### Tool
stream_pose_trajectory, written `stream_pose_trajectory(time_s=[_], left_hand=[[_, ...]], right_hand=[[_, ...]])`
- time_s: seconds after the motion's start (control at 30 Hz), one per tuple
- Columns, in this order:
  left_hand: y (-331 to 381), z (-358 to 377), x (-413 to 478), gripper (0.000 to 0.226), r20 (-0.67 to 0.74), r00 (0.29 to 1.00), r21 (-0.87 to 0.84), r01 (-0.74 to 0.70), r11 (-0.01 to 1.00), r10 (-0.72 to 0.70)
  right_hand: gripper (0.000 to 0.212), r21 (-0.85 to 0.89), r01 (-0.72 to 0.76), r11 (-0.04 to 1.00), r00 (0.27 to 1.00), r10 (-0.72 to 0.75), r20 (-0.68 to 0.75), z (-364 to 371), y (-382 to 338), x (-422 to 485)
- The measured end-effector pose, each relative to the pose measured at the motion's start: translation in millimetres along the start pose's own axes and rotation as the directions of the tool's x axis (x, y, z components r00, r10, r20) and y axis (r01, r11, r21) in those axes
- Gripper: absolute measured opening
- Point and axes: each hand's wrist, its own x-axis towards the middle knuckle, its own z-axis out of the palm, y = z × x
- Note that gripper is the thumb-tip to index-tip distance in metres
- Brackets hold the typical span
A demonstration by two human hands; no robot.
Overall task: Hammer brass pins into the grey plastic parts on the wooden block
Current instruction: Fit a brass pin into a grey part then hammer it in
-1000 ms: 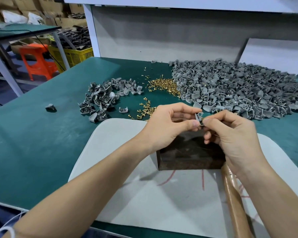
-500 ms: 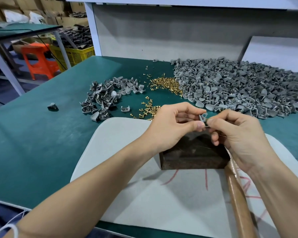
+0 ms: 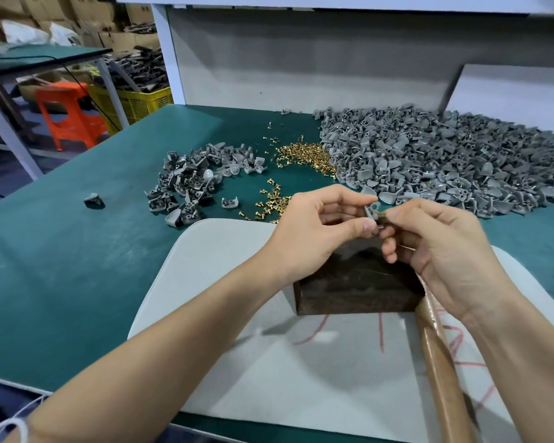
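Above the wooden block [image 3: 359, 282], left hand [image 3: 304, 233] pinches a grey part [image 3: 372, 210]; right hand [image 3: 442, 247] pinches a brass pin [image 3: 382, 215], touching its right side.

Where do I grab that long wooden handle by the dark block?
Probably its bare near stretch: the wooden handle lies flat on the pale mat, long and round, so fingers can wrap across it from above. Its far end is hidden under the right hand beside the wooden block, so grip the part nearer you.

matt grey plastic parts [image 3: 445, 164], shiny brass pins [image 3: 304, 155]
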Motion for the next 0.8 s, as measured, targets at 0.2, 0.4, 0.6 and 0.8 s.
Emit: stream_pose_trajectory(time_s=[0.2, 0.4, 0.6, 0.8], left_hand=[[1.4, -1.4, 0.2, 0.027, 0.013, 1.000, 0.003, 0.008, 1.000, -0.008], [3.1, -3.2, -0.3, 0.026, 0.048, 0.998, -0.026, 0.034, 0.999, -0.033], [3.7, -4.6, -0.7, 0.027, 0.083, 0.995, -0.024, 0.064, 0.998, -0.062], [2.7, -5.3, 0.6, 0.028, 0.100, 0.992, -0.022, 0.082, 0.996, -0.079]], right_hand=[[0.021, 0.039, -0.029, 0.999, 0.999, 0.030, -0.026, -3.6, -1.0, 0.0], [0.014, -0.091, 0.053, 0.994, 0.998, -0.055, -0.013, -4.3, -0.1, -1.0], [0.020, -0.352, 0.187, 0.917, 0.981, -0.193, 0.016, -4.8, 1.2, -1.4], [0.026, -0.568, 0.312, 0.761, 0.935, -0.352, 0.043, -5.0, 7.4, -2.6]])
